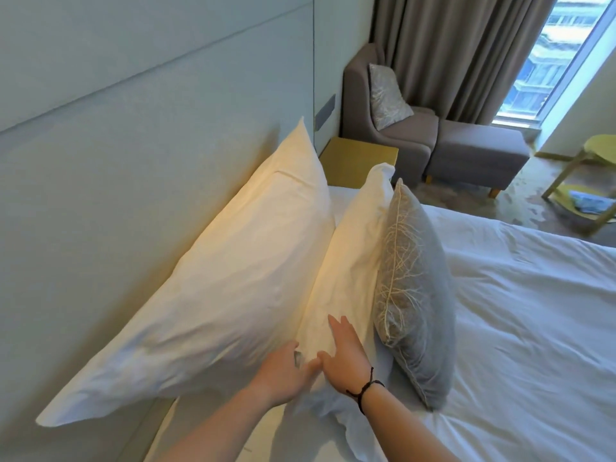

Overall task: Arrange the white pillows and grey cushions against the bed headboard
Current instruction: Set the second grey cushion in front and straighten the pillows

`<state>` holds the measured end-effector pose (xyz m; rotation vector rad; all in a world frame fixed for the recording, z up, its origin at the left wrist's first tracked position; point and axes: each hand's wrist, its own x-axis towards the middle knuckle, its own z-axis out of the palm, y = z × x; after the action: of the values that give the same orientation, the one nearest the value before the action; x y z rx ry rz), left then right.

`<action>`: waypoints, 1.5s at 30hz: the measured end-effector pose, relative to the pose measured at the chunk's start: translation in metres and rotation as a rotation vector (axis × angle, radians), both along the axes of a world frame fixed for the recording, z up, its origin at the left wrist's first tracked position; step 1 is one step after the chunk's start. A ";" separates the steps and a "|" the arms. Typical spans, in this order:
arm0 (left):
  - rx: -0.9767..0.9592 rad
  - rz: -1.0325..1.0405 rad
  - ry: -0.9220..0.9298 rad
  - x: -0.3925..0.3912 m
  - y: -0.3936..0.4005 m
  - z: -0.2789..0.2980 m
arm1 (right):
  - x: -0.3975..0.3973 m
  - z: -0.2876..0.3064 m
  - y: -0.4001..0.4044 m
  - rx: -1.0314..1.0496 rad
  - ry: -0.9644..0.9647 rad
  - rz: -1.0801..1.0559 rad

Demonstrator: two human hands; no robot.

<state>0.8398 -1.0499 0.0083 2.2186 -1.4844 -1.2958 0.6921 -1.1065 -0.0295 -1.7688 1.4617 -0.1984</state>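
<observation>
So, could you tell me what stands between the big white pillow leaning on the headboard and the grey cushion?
In the head view, a second white pillow stands between the big white pillow and the grey cushion; both hands touch its near end.

A grey armchair (393, 128) with matching footstool (476, 155) stands before drawn curtains (460, 51) at twelve o'clock. A yellow bedside table (356, 161) sits just left of it. At two o'clock, a yellow-green side table (586, 191) stands below the window (560, 61).
</observation>
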 end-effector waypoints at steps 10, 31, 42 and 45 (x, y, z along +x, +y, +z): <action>-0.129 0.065 -0.037 -0.026 -0.012 -0.017 | -0.034 -0.017 0.013 0.068 -0.127 -0.150; -0.288 0.324 -0.098 0.043 0.032 0.006 | -0.008 -0.012 0.043 0.040 -0.049 -0.099; -0.138 0.023 -0.579 0.061 0.043 -0.020 | 0.003 0.019 0.014 0.014 0.164 0.183; -0.115 -0.084 -0.571 0.056 0.021 -0.005 | 0.001 0.054 -0.025 -0.244 0.114 0.267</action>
<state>0.8962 -1.0290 0.0034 2.5983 -1.7867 -0.5839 0.6928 -1.1314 0.0243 -2.1837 1.3052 -0.1440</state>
